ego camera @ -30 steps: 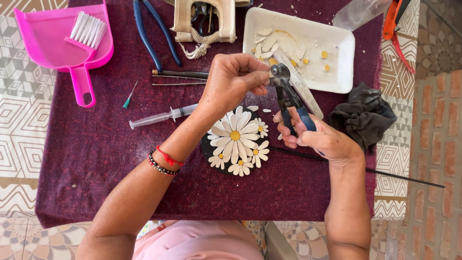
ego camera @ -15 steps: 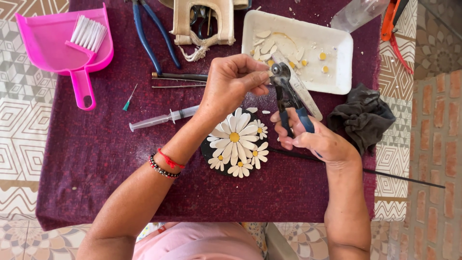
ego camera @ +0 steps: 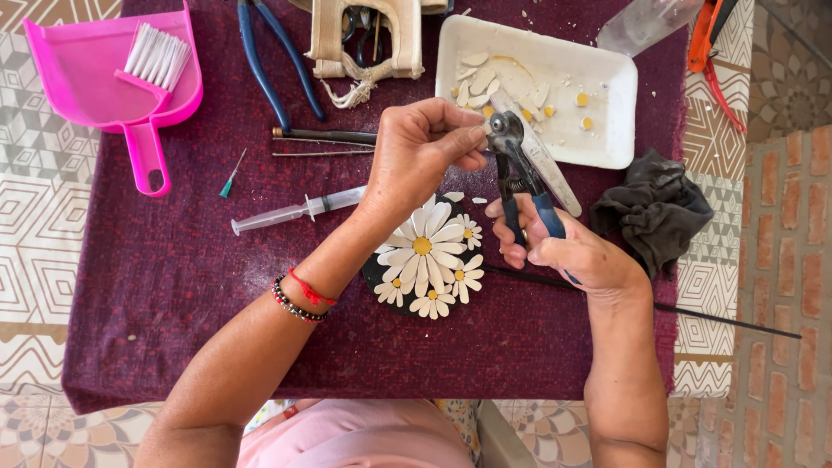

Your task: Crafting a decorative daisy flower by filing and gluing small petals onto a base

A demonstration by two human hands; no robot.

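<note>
Over the bench [ego camera: 173, 286]: left hand [ego camera: 416, 156] pinching tile chip, right hand [ego camera: 563, 247] squeezing nippers [ego camera: 516, 165]; daisy mosaic [ego camera: 425, 256] mostly filled, petals left.

Over the last second the left hand [ego camera: 420, 156] has slid slightly up and to the right, bringing its pinched fingertips [ego camera: 472, 139] right against the head of the blue-handled nippers [ego camera: 520, 178]. The right hand [ego camera: 563, 247] has tilted the nippers a little, so their head now sits closer to the edge of the white tray [ego camera: 607, 87].
</note>
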